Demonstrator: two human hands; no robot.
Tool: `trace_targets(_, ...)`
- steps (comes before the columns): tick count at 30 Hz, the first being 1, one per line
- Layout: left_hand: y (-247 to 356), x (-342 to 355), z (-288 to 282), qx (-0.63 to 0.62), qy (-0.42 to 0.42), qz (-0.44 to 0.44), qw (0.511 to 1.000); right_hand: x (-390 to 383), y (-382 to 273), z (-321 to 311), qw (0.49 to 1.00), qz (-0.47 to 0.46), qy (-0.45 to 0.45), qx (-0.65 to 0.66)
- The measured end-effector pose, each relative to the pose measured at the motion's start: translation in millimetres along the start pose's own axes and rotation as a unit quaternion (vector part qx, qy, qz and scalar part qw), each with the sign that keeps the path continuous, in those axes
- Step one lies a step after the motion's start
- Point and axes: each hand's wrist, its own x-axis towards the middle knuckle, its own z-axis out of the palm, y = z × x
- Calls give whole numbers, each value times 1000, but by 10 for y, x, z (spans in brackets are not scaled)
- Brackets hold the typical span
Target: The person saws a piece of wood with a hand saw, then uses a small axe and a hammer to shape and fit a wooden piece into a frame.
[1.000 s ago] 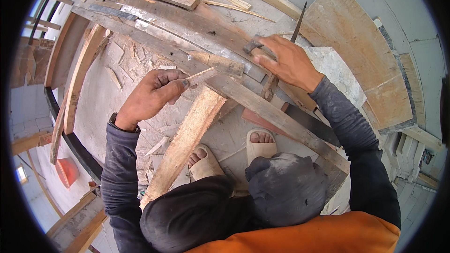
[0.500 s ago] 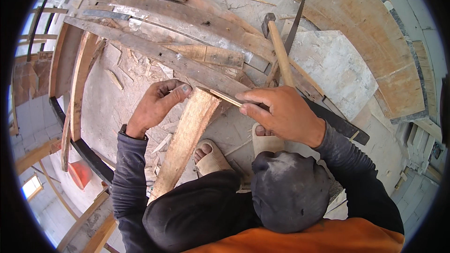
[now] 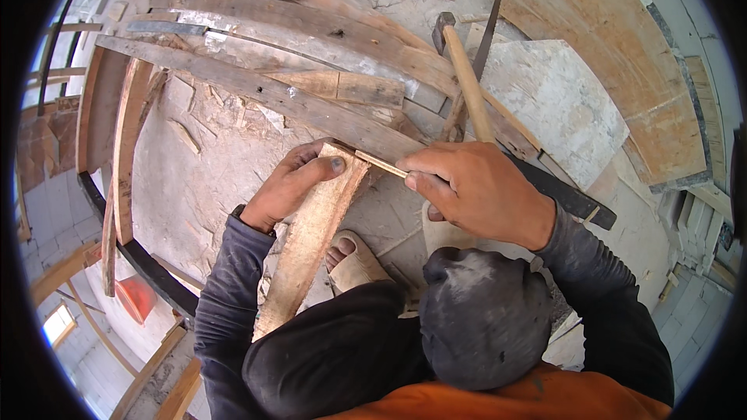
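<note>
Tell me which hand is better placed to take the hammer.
Probably the right hand: it's nearer the hammer, though holding a thin wood strip; the left hand grips the plank, farther away.

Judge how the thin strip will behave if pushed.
The strip looks like thin wood, so probably light and fairly stiff. Being slender, it might snap under force. Pinched near one end by the right hand, it could pivot.

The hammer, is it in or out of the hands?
The hammer is out of both: the right hand pinches a wood strip, the left hand holds a board.
</note>
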Motion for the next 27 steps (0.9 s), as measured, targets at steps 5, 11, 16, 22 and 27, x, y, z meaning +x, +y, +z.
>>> trace_targets(5, 25, -36, 74, -21, -15, -1, 1000, -117, 17, 49, 998, 28, 19, 48)
trace_targets(11, -34, -6, 99, -25, -19, -6, 999, -162, 36, 120, 998, 34, 31, 48)
trace_targets(16, -72, 12, 64, -18, -20, 0, 1000, -117, -19, 136, 1000, 0, 23, -7)
trace_targets(22, -31, 4, 94, -6, -20, 16, 1000, -112, 9, 187, 994, -47, 59, -78)
trace_targets(27, -97, 29, 25, 0, -37, 26, 999, -79, -11, 229, 994, -53, 50, -84)
